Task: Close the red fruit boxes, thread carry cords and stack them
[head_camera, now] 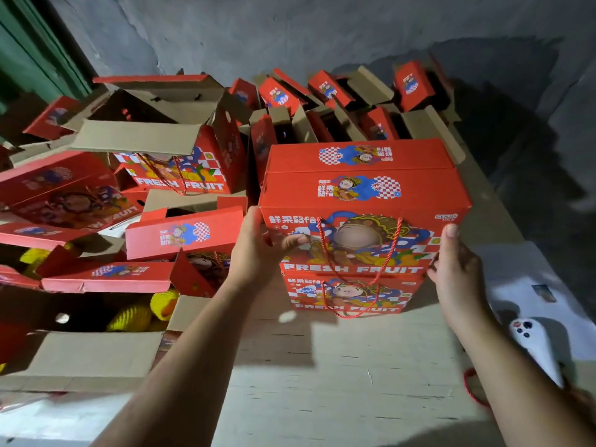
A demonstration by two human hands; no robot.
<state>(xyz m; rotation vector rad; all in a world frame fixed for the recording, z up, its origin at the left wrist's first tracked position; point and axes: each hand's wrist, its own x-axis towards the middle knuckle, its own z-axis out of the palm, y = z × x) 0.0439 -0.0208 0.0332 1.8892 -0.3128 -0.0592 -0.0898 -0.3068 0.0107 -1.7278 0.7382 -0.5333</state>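
A closed red fruit box (364, 201) with a red carry cord (392, 250) on its front sits on top of another closed red box (351, 293), which has its own cord. My left hand (261, 250) grips the top box's left front corner, thumb across the front face. My right hand (454, 269) holds its right front edge, thumb up along the corner. To the left stands an open red box (180, 150) with raised flaps and a threaded cord.
Several open red boxes (322, 101) crowd the back by the grey wall. Flattened and half-shut boxes (183, 233) lie at left, with yellow netted fruit (135, 317) in an open carton. A white device (535, 346) and a loose red cord (474, 388) lie on the floor at right.
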